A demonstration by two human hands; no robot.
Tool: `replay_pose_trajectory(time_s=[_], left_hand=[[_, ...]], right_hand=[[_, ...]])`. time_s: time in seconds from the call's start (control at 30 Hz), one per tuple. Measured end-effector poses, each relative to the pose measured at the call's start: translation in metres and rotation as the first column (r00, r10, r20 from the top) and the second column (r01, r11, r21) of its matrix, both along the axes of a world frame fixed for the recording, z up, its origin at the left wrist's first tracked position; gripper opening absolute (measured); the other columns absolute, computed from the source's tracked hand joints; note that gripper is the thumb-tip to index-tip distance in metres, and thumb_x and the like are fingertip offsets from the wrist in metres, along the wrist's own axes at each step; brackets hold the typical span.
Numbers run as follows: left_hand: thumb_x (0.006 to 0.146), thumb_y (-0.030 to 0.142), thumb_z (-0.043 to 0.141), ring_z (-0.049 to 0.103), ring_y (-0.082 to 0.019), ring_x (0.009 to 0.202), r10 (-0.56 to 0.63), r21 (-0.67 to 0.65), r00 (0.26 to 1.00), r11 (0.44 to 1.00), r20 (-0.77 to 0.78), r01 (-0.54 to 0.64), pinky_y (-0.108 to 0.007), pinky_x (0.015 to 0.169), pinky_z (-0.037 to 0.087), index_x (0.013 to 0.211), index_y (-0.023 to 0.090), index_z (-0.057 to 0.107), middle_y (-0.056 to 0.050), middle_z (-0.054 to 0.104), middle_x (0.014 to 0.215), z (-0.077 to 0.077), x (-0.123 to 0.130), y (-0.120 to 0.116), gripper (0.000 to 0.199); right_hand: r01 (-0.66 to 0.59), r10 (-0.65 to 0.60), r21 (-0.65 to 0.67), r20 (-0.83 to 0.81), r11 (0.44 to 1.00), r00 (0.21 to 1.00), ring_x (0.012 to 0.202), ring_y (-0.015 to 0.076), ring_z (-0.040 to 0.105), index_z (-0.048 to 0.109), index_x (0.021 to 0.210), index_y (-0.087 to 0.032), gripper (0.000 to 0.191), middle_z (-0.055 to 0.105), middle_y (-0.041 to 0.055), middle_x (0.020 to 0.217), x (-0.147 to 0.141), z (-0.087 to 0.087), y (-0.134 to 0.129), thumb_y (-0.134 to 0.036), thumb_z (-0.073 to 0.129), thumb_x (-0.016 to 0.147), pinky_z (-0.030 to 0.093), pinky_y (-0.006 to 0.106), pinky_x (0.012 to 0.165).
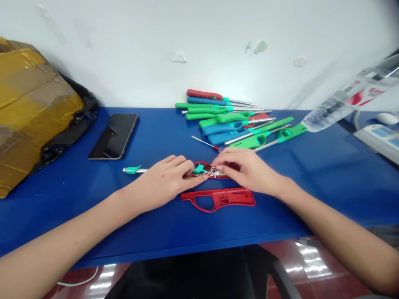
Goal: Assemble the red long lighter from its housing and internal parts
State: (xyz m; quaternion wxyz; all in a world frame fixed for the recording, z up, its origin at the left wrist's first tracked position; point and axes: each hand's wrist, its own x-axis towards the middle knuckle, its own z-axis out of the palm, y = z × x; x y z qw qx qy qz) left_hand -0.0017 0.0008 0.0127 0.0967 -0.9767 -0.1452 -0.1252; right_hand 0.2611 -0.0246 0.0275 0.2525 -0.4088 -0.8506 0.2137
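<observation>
A red lighter half (204, 164) lies open on the blue table, with a green trigger piece (199, 169), thin wires and a small metallic part inside. My left hand (166, 178) rests over its left part and the metal tube, fingers curled, index fingertip at the wires. My right hand (246, 168) covers its right end, thumb and index finger pinched at the wires. The matching red half (230, 198) lies just below, hollow side up. The tube's green-collared tip (132, 170) sticks out left of my left hand. A screwdriver (205, 142) lies behind my right hand.
Several green, blue and red lighters (224, 116) are piled against the wall. A black phone (114, 137) and a taped package (34, 112) are on the left. On the right are a plastic bottle (346, 97) and a white device (380, 137). The table's front edge (193, 251) is near me.
</observation>
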Motion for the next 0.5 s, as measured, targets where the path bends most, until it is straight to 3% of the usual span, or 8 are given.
replay_pose_trajectory(time_s=[0.33, 0.5], left_hand=[[0.100, 0.012, 0.039, 0.049, -0.018, 0.084, 0.012, -0.012, 0.999, 1.000, -0.039, -0.013, -0.032, 0.077, 0.047, 0.139, 0.024, 0.051, -0.006, 0.054, 0.094, 0.0012, 0.0017, -0.0001, 0.043], [0.099, 0.011, 0.037, 0.048, -0.019, 0.084, 0.012, -0.009, 0.998, 1.000, -0.055, -0.012, -0.033, 0.078, 0.047, 0.140, 0.023, 0.051, -0.007, 0.054, 0.094, 0.0031, 0.0023, -0.0007, 0.044]], right_hand=[[0.130, -0.130, 0.001, -0.024, 0.992, 0.991, 0.087, 0.0193, 0.073, 0.075, 0.101, -0.020, 0.019, 0.078, 0.0036, 0.099, 0.0019, -0.0009, 0.0014, -0.018, 0.058, 0.092, 0.055, 0.027, 0.074], [0.049, -0.049, -0.006, -0.008, 0.999, 0.999, 0.082, 0.0179, 0.072, 0.075, 0.099, -0.020, 0.018, 0.078, 0.0034, 0.097, 0.0068, 0.0041, 0.0029, -0.019, 0.058, 0.092, 0.055, 0.027, 0.071]])
